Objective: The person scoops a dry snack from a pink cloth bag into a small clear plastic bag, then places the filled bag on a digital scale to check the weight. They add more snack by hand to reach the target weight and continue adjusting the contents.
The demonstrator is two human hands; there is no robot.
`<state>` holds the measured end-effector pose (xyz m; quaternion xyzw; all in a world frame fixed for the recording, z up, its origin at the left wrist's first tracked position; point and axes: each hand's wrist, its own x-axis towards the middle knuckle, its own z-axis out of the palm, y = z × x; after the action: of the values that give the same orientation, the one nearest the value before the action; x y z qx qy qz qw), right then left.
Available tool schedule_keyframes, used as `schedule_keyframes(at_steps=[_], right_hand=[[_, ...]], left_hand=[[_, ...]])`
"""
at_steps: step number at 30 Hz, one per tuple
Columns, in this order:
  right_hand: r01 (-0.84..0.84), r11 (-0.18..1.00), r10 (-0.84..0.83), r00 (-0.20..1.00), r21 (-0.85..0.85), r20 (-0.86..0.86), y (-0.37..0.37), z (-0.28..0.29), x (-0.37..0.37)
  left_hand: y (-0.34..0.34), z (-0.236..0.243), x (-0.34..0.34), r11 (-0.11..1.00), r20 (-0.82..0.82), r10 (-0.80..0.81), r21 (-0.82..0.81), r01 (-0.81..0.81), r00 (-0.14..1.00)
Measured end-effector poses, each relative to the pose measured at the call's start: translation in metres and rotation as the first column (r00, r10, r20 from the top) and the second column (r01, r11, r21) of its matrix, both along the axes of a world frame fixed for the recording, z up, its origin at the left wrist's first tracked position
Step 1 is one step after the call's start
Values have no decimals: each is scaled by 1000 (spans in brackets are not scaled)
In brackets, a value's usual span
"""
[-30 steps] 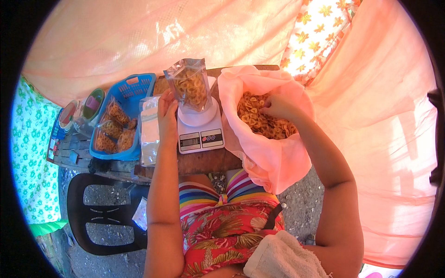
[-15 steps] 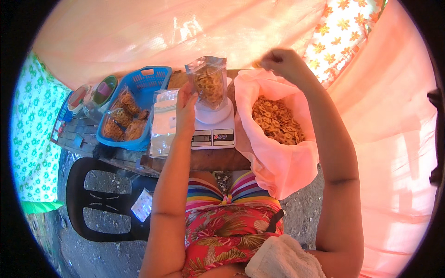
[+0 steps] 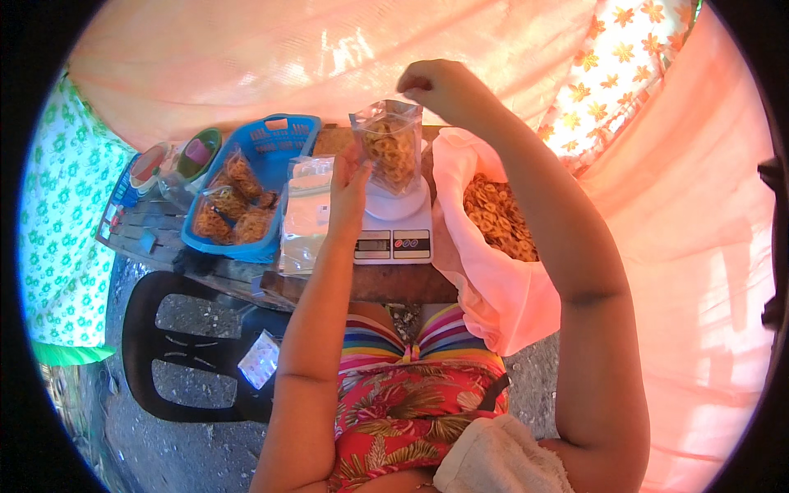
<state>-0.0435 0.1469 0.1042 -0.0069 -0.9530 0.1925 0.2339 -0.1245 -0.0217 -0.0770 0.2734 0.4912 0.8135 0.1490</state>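
Observation:
A clear stand-up pouch [image 3: 389, 156] filled with sliced, ring-like golden chips rests upright on the round platform of a white kitchen scale [image 3: 383, 224]. My left hand [image 3: 349, 185] grips the pouch by its left side. Just above the pouch's top edge, my right hand [image 3: 440, 85] hangs with its fingers curled together and pointing down to the left. Whatever the right fingers hold is hidden. To the right of the scale, a pink cloth-lined container [image 3: 460, 238] holds a heap of loose chips [image 3: 499, 215], partly covered by my right forearm.
Left of the scale lies a stack of flat empty pouches [image 3: 306, 222]. Beyond it, a blue plastic basket [image 3: 283, 135] holds several filled bags [image 3: 238, 205]. Tubs [image 3: 201, 156] stand farther left. A black chair [image 3: 148, 345] with a small packet [image 3: 260, 360] is beside the wooden table [image 3: 386, 282].
My right hand has moved left from above the pink container to over the pouch. A chip seen at its fingertips before is out of sight now. My left hand stays on the pouch.

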Motion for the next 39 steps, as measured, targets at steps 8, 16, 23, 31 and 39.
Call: schedule_keyframes(at_steps=[8, 16, 23, 31, 39], right_hand=[[110, 990, -62, 899, -87, 433, 32, -55, 120], [71, 995, -26, 845, -63, 535, 57, -123, 194], [288, 856, 33, 799, -429, 601, 95, -90, 202], [460, 671, 40, 761, -581, 648, 93, -84, 176], [540, 496, 25, 774, -680, 633, 92, -91, 178]], left_hand=[[3, -1, 0, 1000, 24, -5, 24, 4, 1000], [3, -7, 0, 1000, -18, 8, -9, -8, 1000], [-1, -9, -4, 1000, -31, 25, -10, -25, 999], [-9, 5, 2, 994, 17, 95, -56, -94, 995], [-12, 4, -1, 991, 17, 117, -71, -115, 993]])
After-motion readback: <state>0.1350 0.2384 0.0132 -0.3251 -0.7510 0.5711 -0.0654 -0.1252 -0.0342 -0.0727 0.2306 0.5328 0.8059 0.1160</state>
